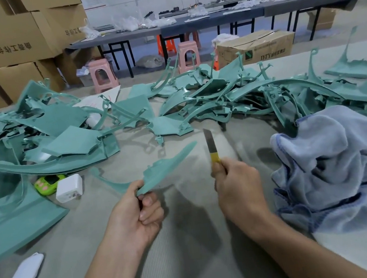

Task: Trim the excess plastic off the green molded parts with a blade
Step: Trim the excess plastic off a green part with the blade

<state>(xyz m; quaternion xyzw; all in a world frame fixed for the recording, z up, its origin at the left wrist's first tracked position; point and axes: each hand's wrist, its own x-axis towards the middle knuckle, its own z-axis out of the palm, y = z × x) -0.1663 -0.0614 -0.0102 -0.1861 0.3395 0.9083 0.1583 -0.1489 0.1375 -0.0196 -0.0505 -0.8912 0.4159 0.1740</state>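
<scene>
Nearest me, my left hand [139, 211] is pinching the near end of a green molded part [163, 170] above the table [195, 246] — thin, light, probably flexing, so I'm favouring a grip nearer the cut. Right hand [234, 186] is clenching the blade [210, 144] by its yellow handle, tip up, apart from the part.
</scene>
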